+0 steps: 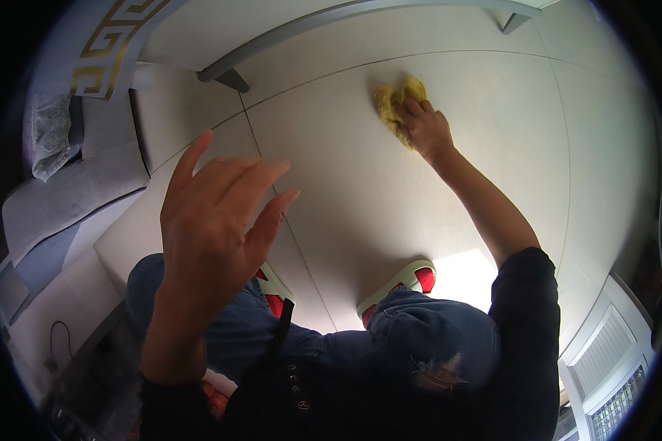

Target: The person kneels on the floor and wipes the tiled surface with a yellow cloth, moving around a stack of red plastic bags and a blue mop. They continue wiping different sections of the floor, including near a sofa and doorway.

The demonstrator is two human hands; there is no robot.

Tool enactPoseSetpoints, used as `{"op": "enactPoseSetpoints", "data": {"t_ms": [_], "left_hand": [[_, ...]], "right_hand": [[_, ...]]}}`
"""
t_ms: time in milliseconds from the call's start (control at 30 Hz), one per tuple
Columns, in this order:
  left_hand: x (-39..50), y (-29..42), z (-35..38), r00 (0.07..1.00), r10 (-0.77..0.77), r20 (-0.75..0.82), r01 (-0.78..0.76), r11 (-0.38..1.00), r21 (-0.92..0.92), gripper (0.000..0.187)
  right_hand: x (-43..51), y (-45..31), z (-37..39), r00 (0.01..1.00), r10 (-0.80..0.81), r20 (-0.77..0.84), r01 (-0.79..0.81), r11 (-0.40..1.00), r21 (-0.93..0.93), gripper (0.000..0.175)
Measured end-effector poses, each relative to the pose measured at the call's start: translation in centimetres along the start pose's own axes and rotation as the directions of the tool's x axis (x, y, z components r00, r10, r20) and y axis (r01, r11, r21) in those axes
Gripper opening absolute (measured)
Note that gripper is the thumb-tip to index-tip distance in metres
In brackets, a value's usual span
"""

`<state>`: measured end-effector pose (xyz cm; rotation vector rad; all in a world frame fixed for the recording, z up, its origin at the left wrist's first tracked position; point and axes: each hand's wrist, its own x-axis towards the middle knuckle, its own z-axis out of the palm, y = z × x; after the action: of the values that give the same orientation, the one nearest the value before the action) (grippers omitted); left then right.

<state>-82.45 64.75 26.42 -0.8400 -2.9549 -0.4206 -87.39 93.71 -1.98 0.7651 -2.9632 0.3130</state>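
My right hand (427, 129) presses a bunched yellow cloth (387, 107) onto the pale tiled floor (331, 209). Its fingers are curled into the cloth, and that arm is stretched forward. My left hand (218, 215) is raised close to the camera, fingers apart and slightly bent, holding nothing. Beneath it are my knees in blue jeans (441, 325), one with a ripped patch. My feet, in pale and red slippers (425, 278), rest flat on the tiles.
Ahead, a grey metal bar on short feet (287, 41) runs along the floor. A grey upholstered sofa (77, 187) with a cushion (52, 135) stands at left, near a white cloth with gold key pattern (102, 47). A thin cable (60, 325) lies lower left; a white paneled door (607, 342) is lower right.
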Motion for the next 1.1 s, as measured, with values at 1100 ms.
{"op": "enactPoseSetpoints", "data": {"t_ms": [1100], "left_hand": [[-0.1, -0.3, -0.3, 0.99, -0.022, 0.142, 0.044, 0.986, -0.158, 0.026]], "right_hand": [[4.3, 5.2, 2.2, 0.805, 0.576, -0.142, -0.585, 0.811, -0.027, 0.053]]}}
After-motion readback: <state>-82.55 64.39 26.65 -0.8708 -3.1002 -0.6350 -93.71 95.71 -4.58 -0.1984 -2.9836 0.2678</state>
